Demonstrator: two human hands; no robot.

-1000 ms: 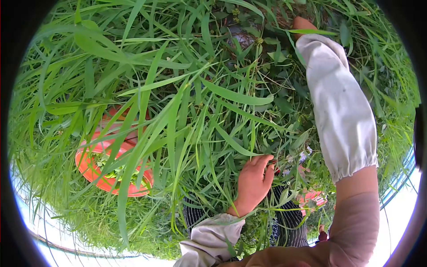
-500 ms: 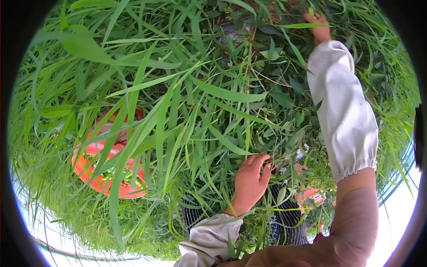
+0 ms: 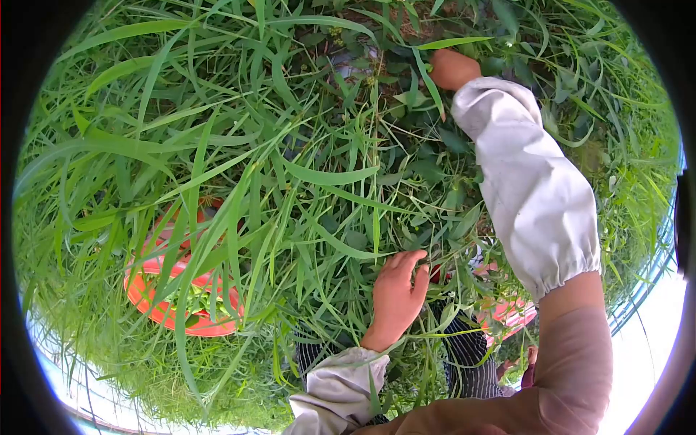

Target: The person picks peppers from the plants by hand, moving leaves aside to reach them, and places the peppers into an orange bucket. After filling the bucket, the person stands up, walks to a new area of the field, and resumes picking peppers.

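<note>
My right hand point(image 3: 453, 69) is at the far side, reaching low among dark-leaved plants point(image 3: 435, 170). Its fingers are curled shut, and a bit of a small green pod point(image 3: 429, 69) shows at their edge; the rest is hidden. Nearer to me, my left hand point(image 3: 397, 293) lies over the grass and stems by my knees, thumb apart from the fingers, with nothing visible in it. To the left, an orange-red bowl point(image 3: 212, 330) sits in the grass with green pods point(image 3: 194, 301) inside, partly covered by long blades.
Tall grass point(image 3: 246, 167) crowds the left and middle, its blades crossing in front of the bowl. My striped trouser leg point(image 3: 467, 348) shows below. A pink-red object point(image 3: 511, 319) lies at the right behind leaves. Bare soil shows near the top.
My right hand has moved left and slightly nearer, and its fingers now turn more out of sight around the green pod. My left hand stays almost where it was.
</note>
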